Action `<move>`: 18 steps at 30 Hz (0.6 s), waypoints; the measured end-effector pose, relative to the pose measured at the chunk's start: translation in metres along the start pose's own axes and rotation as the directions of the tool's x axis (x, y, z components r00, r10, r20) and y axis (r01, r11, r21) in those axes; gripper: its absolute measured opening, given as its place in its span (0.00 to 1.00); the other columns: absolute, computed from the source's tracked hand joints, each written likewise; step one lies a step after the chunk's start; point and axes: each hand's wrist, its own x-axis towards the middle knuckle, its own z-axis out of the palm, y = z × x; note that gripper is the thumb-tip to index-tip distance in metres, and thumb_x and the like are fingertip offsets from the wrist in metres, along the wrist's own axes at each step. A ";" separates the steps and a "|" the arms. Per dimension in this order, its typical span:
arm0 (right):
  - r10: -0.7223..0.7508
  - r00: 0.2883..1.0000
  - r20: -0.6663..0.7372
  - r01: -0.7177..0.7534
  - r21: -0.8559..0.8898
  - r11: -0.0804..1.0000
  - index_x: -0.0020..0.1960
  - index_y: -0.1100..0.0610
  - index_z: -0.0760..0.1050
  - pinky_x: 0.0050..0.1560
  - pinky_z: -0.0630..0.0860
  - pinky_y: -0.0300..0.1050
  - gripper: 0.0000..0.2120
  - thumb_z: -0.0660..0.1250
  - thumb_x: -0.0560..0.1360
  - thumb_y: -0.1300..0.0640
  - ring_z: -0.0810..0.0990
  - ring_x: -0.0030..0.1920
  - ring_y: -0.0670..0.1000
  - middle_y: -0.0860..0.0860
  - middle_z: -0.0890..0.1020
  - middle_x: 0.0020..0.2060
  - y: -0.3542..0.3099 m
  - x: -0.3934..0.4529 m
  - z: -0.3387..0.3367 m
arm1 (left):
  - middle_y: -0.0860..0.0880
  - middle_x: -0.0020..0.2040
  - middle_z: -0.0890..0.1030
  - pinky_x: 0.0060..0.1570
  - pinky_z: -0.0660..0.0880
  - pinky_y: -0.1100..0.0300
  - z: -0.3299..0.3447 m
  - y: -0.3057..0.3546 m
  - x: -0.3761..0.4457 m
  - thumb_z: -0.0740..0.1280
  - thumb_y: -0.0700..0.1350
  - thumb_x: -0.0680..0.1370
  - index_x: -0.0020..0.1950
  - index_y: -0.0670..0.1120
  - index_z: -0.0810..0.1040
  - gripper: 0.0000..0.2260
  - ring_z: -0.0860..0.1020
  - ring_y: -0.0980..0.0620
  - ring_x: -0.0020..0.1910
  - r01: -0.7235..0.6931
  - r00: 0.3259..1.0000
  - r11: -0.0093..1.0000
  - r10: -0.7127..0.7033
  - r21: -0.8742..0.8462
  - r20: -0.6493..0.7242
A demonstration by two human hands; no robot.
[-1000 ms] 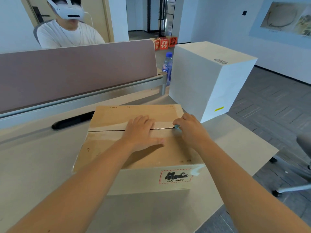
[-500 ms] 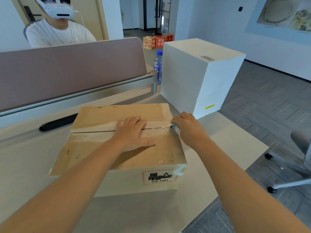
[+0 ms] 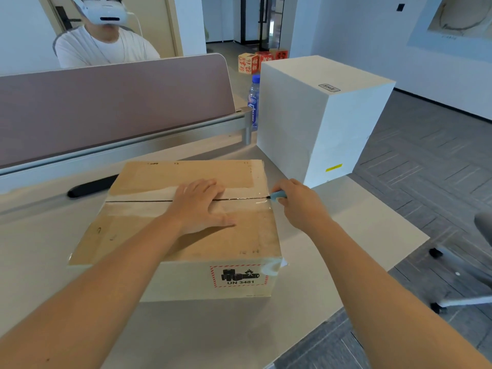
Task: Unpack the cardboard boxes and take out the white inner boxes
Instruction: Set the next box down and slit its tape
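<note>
The cardboard box [image 3: 186, 230] is sitting on the pale surface [image 3: 346, 235] directly under both hands, its flaps closed and a strip of clear tape running along the centre seam [image 3: 138, 201]. The left hand [image 3: 198, 206] is lying flat on the lid with fingers straight and slightly spread across the seam, pressing down; its grip is pinching nothing. The right hand [image 3: 298, 203] is curling its grip around a small light-blue cutter [image 3: 278, 195], whose dark tip is meeting the seam at the box's right top edge, just right of the left hand's fingertips. To the left of the left hand the seam is showing as a dark line running to the box's far left edge. Beyond the right hand, a tall white box [image 3: 319, 121] is standing near the surface's far right corner, close to the cardboard box but not touching it; a narrow strip of bare surface is lying between them. To the right of the right hand the surface is ending in an edge above grey carpet tiles [image 3: 426, 155]. Beyond the left hand a dark bar-shaped object [image 3: 90, 186] is lying beside the box's far left corner, in front of a mauve divider panel [image 3: 106, 107]. A blue-capped water bottle [image 3: 254, 99] is standing behind the white box. A label [image 3: 239, 275] reading UN 3481 is showing on the near side of the cardboard box.
</note>
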 end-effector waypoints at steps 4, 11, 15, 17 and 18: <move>0.045 0.997 -0.064 -0.044 0.020 0.999 0.61 0.56 0.71 0.50 0.69 0.44 0.12 0.57 0.78 0.63 0.76 0.54 0.56 0.52 0.75 0.58 -0.001 -0.006 -0.001 | 0.51 0.77 0.54 0.73 0.50 0.51 0.000 0.004 -0.008 0.56 0.74 0.65 0.75 0.51 0.55 0.44 0.53 0.49 0.75 0.042 0.998 0.999 -0.042 -0.003 -0.039; 0.170 0.953 -0.249 -0.054 0.414 0.909 0.56 0.58 0.68 0.43 0.63 0.39 0.07 0.58 0.79 0.59 0.71 0.43 0.50 0.48 0.74 0.45 -0.054 -0.035 0.003 | 0.49 0.75 0.58 0.71 0.53 0.55 -0.009 -0.024 -0.040 0.63 0.64 0.73 0.75 0.47 0.58 0.37 0.56 0.50 0.74 0.044 0.996 0.996 -0.050 -0.076 -0.072; 0.229 0.943 -0.240 -0.093 0.471 0.877 0.57 0.57 0.67 0.44 0.66 0.42 0.07 0.57 0.79 0.58 0.72 0.44 0.52 0.43 0.70 0.40 -0.094 -0.054 0.035 | 0.47 0.75 0.59 0.71 0.54 0.53 -0.012 -0.055 -0.055 0.61 0.65 0.73 0.75 0.49 0.58 0.35 0.58 0.48 0.73 0.046 0.997 0.999 -0.046 -0.002 -0.065; 0.259 0.933 -0.249 -0.118 0.469 0.875 0.60 0.57 0.66 0.45 0.66 0.43 0.10 0.56 0.80 0.58 0.74 0.47 0.54 0.47 0.73 0.46 -0.106 -0.063 0.051 | 0.48 0.76 0.57 0.72 0.53 0.53 -0.009 -0.069 -0.062 0.59 0.64 0.75 0.75 0.50 0.56 0.33 0.56 0.47 0.74 0.036 0.998 0.999 -0.035 0.023 -0.055; 0.260 0.927 -0.271 -0.113 0.458 0.882 0.61 0.57 0.67 0.45 0.65 0.44 0.11 0.55 0.80 0.58 0.75 0.49 0.54 0.49 0.75 0.50 -0.110 -0.065 0.057 | 0.48 0.77 0.55 0.73 0.51 0.53 -0.008 -0.073 -0.065 0.58 0.64 0.76 0.76 0.51 0.55 0.33 0.54 0.48 0.75 0.030 0.998 0.999 -0.029 0.032 -0.051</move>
